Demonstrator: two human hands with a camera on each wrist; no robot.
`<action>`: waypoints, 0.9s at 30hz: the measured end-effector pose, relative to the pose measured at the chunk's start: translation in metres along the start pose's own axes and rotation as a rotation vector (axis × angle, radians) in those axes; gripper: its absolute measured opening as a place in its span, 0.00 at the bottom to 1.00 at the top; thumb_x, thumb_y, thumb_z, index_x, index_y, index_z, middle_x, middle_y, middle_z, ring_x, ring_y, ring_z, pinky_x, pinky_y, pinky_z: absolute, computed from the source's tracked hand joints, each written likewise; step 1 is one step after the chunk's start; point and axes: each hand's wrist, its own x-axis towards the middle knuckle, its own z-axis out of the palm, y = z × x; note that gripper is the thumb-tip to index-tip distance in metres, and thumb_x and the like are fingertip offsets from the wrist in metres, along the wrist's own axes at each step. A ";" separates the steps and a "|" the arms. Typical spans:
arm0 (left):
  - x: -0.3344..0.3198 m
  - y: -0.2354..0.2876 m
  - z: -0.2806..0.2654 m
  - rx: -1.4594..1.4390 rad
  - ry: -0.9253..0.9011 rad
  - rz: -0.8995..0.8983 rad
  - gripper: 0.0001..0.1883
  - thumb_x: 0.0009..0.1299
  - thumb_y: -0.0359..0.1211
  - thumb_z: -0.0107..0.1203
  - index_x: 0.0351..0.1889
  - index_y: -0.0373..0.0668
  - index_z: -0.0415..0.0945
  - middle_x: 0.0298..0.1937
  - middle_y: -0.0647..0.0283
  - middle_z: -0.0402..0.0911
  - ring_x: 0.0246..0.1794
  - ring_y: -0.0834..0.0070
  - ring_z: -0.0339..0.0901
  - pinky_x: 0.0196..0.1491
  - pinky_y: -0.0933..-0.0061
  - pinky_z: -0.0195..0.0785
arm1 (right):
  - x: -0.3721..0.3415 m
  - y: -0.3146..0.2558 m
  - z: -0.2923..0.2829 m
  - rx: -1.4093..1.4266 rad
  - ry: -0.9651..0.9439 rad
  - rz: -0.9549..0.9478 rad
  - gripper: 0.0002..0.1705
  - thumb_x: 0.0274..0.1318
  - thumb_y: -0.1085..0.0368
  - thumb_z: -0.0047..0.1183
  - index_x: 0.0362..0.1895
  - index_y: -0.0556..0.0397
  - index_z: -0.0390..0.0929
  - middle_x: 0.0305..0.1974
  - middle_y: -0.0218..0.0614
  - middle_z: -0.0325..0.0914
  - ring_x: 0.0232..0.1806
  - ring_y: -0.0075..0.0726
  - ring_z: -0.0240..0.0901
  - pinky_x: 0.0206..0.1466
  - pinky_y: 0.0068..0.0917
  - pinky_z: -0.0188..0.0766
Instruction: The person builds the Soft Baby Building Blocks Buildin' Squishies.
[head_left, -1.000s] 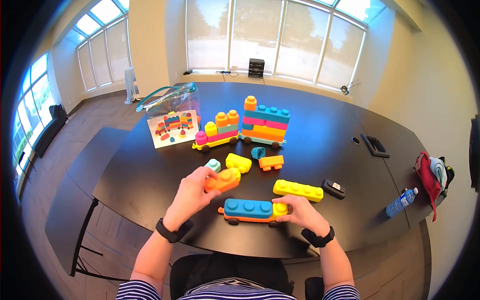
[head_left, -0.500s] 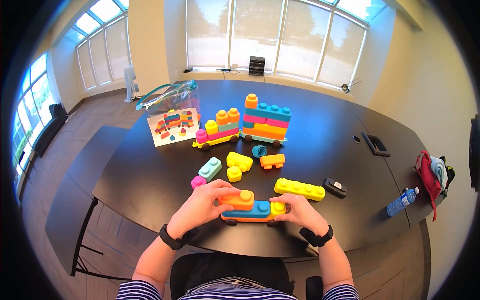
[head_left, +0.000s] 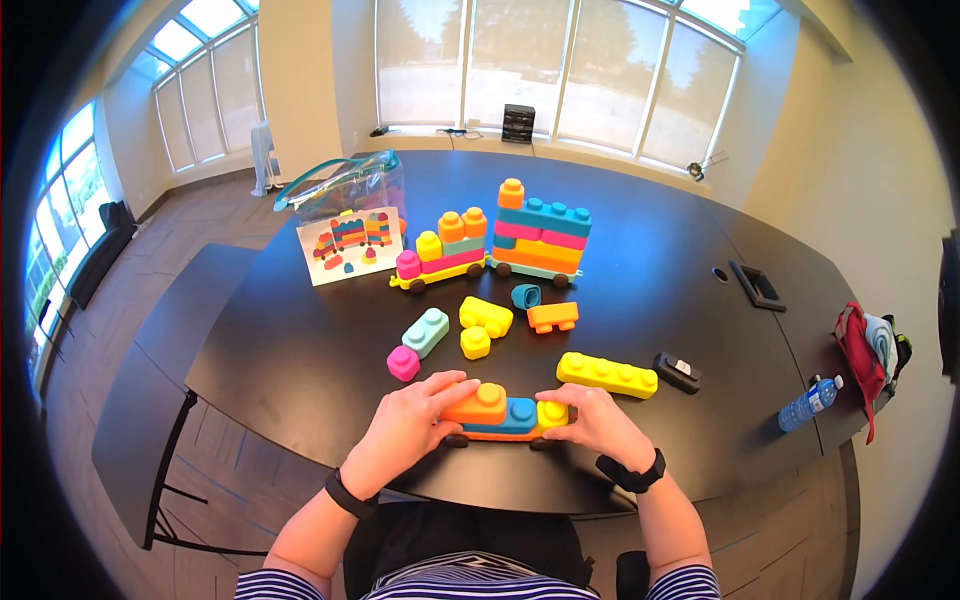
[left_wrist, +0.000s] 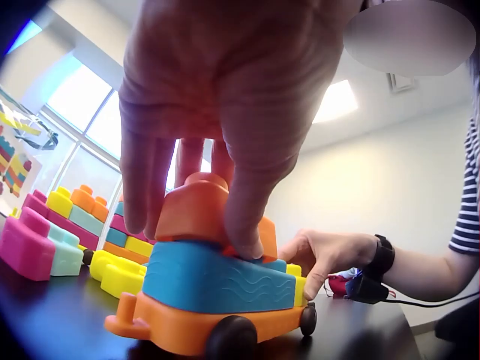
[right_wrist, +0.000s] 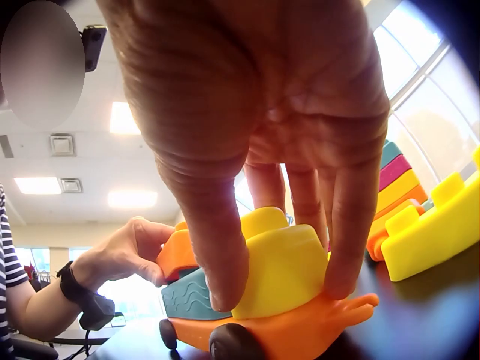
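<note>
In front of the person stands a toy wagon with an orange wheeled base [left_wrist: 180,326]. A long blue block [left_wrist: 217,281] and a small yellow block [right_wrist: 285,259] sit side by side on this base. My left hand [head_left: 402,432] grips an orange block [head_left: 482,402] on top of the blue one, thumb on the near side and fingers on the far side. At the other end my right hand [head_left: 606,425] pinches the yellow block between thumb and fingers. Just beyond the left hand lie a pink block [head_left: 403,363] and a mint block [head_left: 426,333].
Farther back stand two built wagons, one low on a yellow base [head_left: 440,275], one taller [head_left: 540,240]. Loose yellow blocks [head_left: 485,316], an orange piece [head_left: 553,317] and a long yellow block [head_left: 607,374] lie between. A picture card [head_left: 350,247] leans on a clear bag; a bottle [head_left: 810,404] stands right.
My left hand has carried the orange block right and down onto the left part of the blue block. My right hand has kept its hold on the yellow block.
</note>
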 end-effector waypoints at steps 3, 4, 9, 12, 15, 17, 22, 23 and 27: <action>-0.007 -0.006 0.009 0.092 0.039 0.023 0.36 0.59 0.28 0.74 0.69 0.53 0.79 0.68 0.63 0.81 0.58 0.58 0.85 0.57 0.59 0.82 | 0.003 -0.004 0.003 -0.011 0.001 -0.005 0.32 0.47 0.65 0.78 0.59 0.55 0.84 0.46 0.47 0.85 0.51 0.57 0.82 0.57 0.44 0.78; -0.009 -0.008 0.011 0.126 0.058 0.033 0.36 0.60 0.27 0.73 0.69 0.54 0.79 0.69 0.64 0.80 0.59 0.60 0.85 0.56 0.59 0.83 | 0.003 -0.005 0.004 -0.015 0.002 -0.009 0.32 0.47 0.65 0.78 0.59 0.55 0.84 0.46 0.47 0.84 0.50 0.57 0.82 0.57 0.43 0.78; -0.011 -0.012 0.009 0.095 0.074 0.018 0.35 0.59 0.26 0.73 0.68 0.54 0.80 0.68 0.64 0.81 0.58 0.60 0.85 0.56 0.59 0.83 | 0.014 -0.011 -0.006 -0.032 -0.136 -0.019 0.33 0.51 0.61 0.77 0.62 0.53 0.84 0.49 0.46 0.86 0.52 0.53 0.83 0.58 0.41 0.78; -0.010 -0.011 0.006 0.058 0.066 0.002 0.35 0.58 0.26 0.73 0.67 0.54 0.81 0.66 0.65 0.81 0.57 0.60 0.85 0.56 0.59 0.83 | 0.037 0.002 -0.029 -0.120 -0.179 -0.087 0.31 0.56 0.54 0.75 0.61 0.54 0.85 0.55 0.46 0.87 0.57 0.53 0.83 0.62 0.41 0.78; -0.007 -0.011 0.004 0.022 0.054 -0.013 0.34 0.58 0.25 0.73 0.65 0.53 0.81 0.64 0.65 0.82 0.56 0.59 0.85 0.55 0.59 0.83 | 0.071 0.014 -0.052 -0.211 -0.059 -0.039 0.28 0.56 0.55 0.74 0.59 0.53 0.87 0.54 0.48 0.88 0.59 0.55 0.82 0.63 0.44 0.78; -0.006 -0.011 0.004 0.004 0.052 -0.016 0.34 0.57 0.25 0.74 0.65 0.52 0.82 0.63 0.64 0.82 0.55 0.58 0.85 0.55 0.59 0.83 | 0.099 0.037 -0.058 -0.371 -0.042 0.064 0.31 0.52 0.57 0.76 0.61 0.50 0.86 0.57 0.47 0.86 0.62 0.54 0.81 0.66 0.46 0.78; -0.005 -0.013 0.004 -0.024 0.068 -0.011 0.35 0.55 0.24 0.75 0.64 0.50 0.83 0.61 0.62 0.84 0.54 0.57 0.85 0.56 0.59 0.82 | 0.134 0.069 -0.052 -0.603 -0.156 0.103 0.44 0.47 0.63 0.77 0.72 0.51 0.76 0.67 0.44 0.80 0.69 0.53 0.76 0.71 0.44 0.75; -0.006 -0.013 0.004 -0.027 0.073 -0.011 0.34 0.55 0.24 0.75 0.64 0.51 0.83 0.61 0.63 0.83 0.55 0.57 0.85 0.56 0.60 0.82 | 0.138 0.070 -0.049 -0.613 -0.168 0.104 0.45 0.46 0.64 0.78 0.72 0.51 0.76 0.67 0.44 0.80 0.69 0.53 0.76 0.71 0.43 0.75; -0.007 -0.014 0.003 -0.035 0.064 -0.026 0.34 0.56 0.25 0.74 0.64 0.51 0.83 0.62 0.63 0.83 0.55 0.59 0.86 0.56 0.60 0.82 | 0.159 0.069 -0.042 -0.642 -0.171 0.158 0.42 0.41 0.67 0.80 0.63 0.54 0.76 0.62 0.45 0.81 0.66 0.54 0.77 0.67 0.45 0.78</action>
